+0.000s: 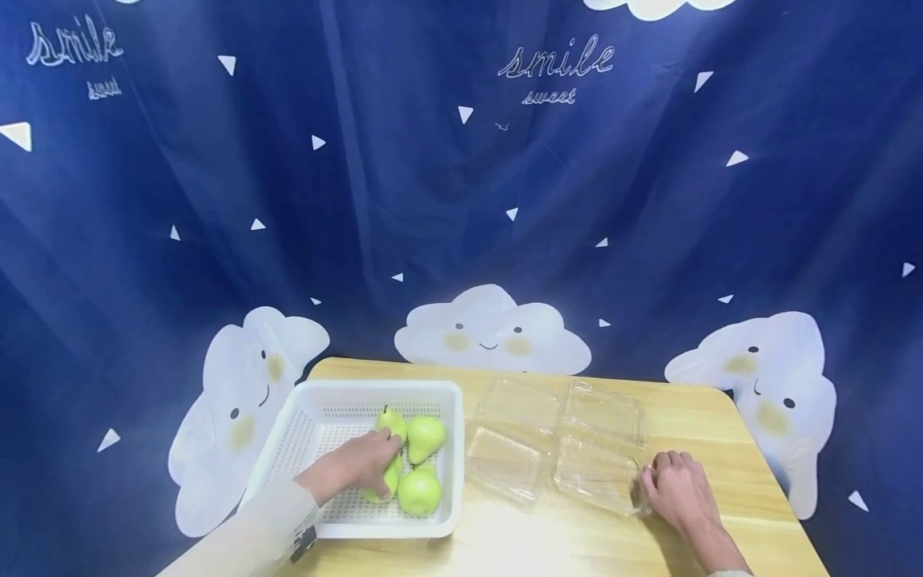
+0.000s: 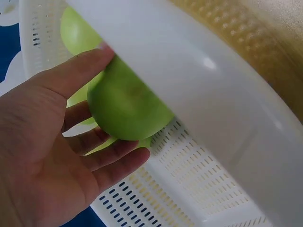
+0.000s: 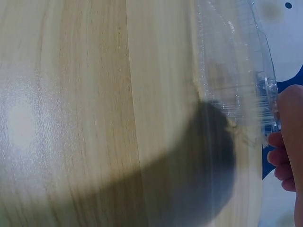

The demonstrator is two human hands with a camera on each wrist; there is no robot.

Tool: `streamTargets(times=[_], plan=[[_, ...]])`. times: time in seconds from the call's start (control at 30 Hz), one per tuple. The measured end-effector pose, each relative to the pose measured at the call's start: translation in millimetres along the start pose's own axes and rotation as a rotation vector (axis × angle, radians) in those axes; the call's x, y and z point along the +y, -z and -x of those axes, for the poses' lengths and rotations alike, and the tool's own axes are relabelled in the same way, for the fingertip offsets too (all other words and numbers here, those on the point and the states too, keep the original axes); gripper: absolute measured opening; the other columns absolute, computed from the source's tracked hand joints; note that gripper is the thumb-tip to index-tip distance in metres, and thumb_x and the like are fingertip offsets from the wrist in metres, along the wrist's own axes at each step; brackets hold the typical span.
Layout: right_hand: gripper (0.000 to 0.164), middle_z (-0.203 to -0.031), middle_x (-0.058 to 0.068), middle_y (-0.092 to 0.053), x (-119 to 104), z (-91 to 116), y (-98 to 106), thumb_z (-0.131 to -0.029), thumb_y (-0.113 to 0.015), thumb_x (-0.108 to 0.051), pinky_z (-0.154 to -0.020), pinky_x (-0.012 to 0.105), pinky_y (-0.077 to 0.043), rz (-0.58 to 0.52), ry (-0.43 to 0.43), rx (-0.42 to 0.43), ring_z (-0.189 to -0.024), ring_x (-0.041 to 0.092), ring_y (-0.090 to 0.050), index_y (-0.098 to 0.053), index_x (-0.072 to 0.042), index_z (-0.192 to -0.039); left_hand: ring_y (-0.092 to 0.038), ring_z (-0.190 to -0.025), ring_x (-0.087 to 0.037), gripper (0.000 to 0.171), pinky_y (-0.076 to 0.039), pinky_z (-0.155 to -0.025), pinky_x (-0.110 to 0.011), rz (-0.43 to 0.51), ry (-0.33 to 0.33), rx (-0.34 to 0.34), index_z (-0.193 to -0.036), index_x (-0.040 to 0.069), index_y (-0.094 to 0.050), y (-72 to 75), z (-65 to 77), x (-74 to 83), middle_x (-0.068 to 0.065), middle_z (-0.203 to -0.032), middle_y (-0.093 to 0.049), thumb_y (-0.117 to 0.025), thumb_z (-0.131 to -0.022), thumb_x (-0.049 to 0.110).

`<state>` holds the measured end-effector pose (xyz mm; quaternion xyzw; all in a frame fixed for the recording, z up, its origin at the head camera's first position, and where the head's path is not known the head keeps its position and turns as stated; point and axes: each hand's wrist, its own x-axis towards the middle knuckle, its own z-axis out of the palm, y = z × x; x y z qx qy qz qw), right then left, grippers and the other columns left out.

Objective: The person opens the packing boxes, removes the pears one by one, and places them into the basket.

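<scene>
My left hand (image 1: 360, 461) reaches into a white plastic basket (image 1: 452, 457) and grips a green pear (image 1: 393, 473). In the left wrist view its thumb lies on one side of the pear (image 2: 128, 106), with the fingers bent around the other side. Several more green pears (image 1: 420, 490) lie close by in the basket's right half. Over on the right, my right hand (image 1: 681, 490), fingers curled, pinches the right edge of a clear plastic clamshell container (image 1: 594, 469) whose lid lies folded back. The right wrist view shows only part of this hand beside the container (image 3: 232, 61).
A second clear open container (image 1: 505, 461) lies between the basket and the first one. Everything rests on a light wooden table (image 1: 714, 429) with rounded corners. Behind it hangs a dark blue curtain (image 1: 433, 200) printed with clouds and triangles.
</scene>
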<state>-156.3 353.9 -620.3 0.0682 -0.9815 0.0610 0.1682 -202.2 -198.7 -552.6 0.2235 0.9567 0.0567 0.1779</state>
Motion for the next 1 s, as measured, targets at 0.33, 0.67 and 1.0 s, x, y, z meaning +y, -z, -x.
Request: streamTargets(times=[0.33, 0.67, 1.0], plan=[[0.02, -0.076, 0.012, -0.065, -1.1, -1.4, 4.8, -0.092, -0.066, -0.017, -0.07, 0.051, -0.053, -0.014, -0.003, -0.04, -0.07, 0.027, -0.057, -0.066, 0.0, -0.08, -0.05, -0.085, -0.01, 0.055, -0.053, -0.072, -0.028, 0.118, 0.001, 0.008, -0.111, 0.013, -0.063, 0.7, 4.7, -10.2, 0.007, -0.095, -0.053, -0.092, -0.07, 0.035], [0.024, -0.083, 0.014, -0.069, 2.0, -6.5, 12.9, -0.096, -0.063, -0.019, -0.077, 0.056, -0.055, -0.064, -0.057, -0.11, -0.077, 0.032, -0.063, -0.069, 0.003, -0.087, -0.048, -0.085, -0.014, 0.041, -0.047, -0.072, -0.029, 0.237, 0.013, 0.04, -0.104, 0.011, -0.062, 12.5, 7.9, -19.4, 0.0, -0.097, -0.058, -0.086, -0.081, 0.034], [0.023, -0.083, 0.018, -0.069, 11.6, -12.1, 31.8, -0.094, -0.066, -0.016, -0.074, 0.058, -0.055, -0.039, -0.011, -0.033, -0.077, 0.038, -0.063, -0.068, 0.005, -0.088, -0.06, -0.107, -0.02, 0.042, -0.057, -0.096, -0.044, 0.249, 0.045, 0.122, -0.115, 0.01, -0.065, 29.8, 6.4, -24.9, -0.007, -0.117, -0.066, -0.082, -0.087, 0.036]])
